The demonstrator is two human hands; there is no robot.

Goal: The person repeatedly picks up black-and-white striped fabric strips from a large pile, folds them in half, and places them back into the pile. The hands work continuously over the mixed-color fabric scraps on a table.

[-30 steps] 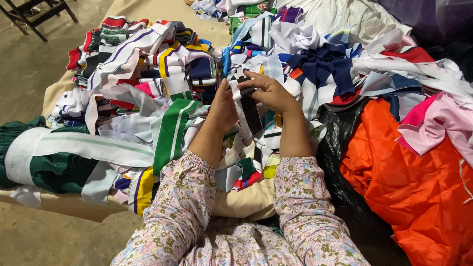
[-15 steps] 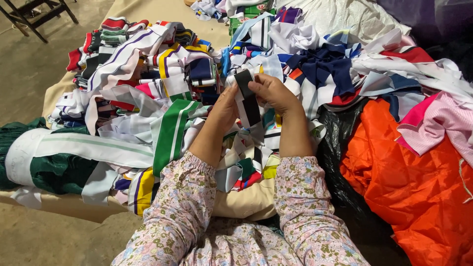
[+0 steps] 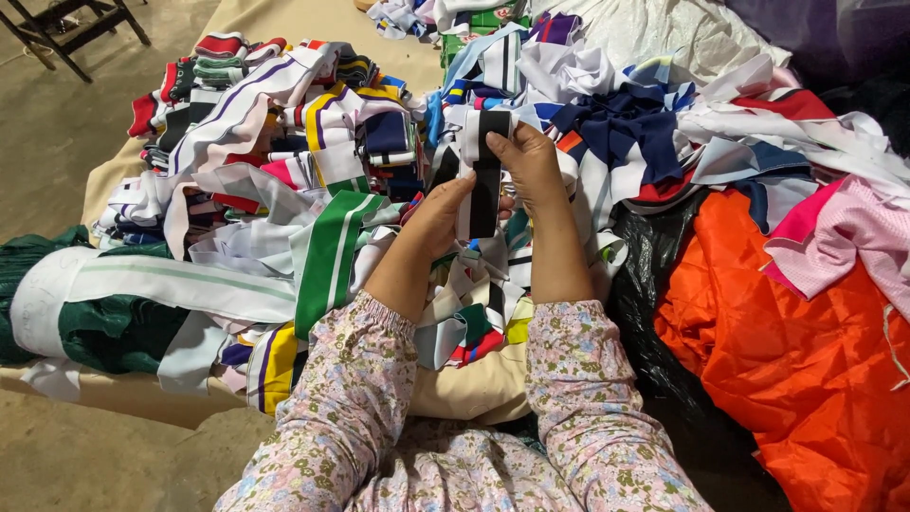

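Note:
A black-and-white striped knit strip stands upright between both hands above a heap of fabric trims. My right hand pinches its upper end with thumb and fingers. My left hand grips the lower part from the left. Both arms wear floral long sleeves. The strip's lower end disappears behind my left palm.
A green-and-white striped band lies left of my left arm. Several rolled and loose striped collars cover the beige table. An orange cloth and black plastic lie at the right. A pink garment sits beyond. Bare floor at left.
The strip has been drawn out longer and held upright; my right hand has slid to its top end while the left keeps the lower part.

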